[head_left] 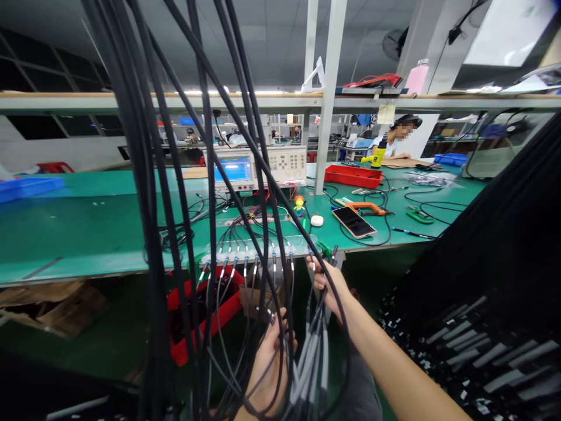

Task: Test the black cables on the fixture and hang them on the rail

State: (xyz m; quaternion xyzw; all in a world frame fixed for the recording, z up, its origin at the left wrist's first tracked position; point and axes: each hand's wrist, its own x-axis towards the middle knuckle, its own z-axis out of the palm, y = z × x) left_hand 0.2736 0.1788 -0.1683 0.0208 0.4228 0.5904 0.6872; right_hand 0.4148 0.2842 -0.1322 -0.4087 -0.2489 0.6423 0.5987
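My right hand (333, 287) is closed round black cables just below the right end of a clear strip fixture (256, 248) on the bench's front edge. One cable end at its fingertips meets the fixture; whether it is fully seated I cannot tell. My left hand (268, 365), lower down, has its fingers curled round a thin black cable (280, 383), partly hidden by cables in front. Several cable plugs (236, 261) with blue rings and white labels line the fixture. Grey-sleeved cable ends (312, 356) hang in a bundle between my hands.
Long black cables (144, 175) hang close in front of me. The green bench (100, 228) carries a test instrument (258, 166), a phone (354, 222), an orange clamp (370, 209) and a red tray (353, 176). A red bin (223, 320) stands below. A co-worker (397, 140) sits beyond.
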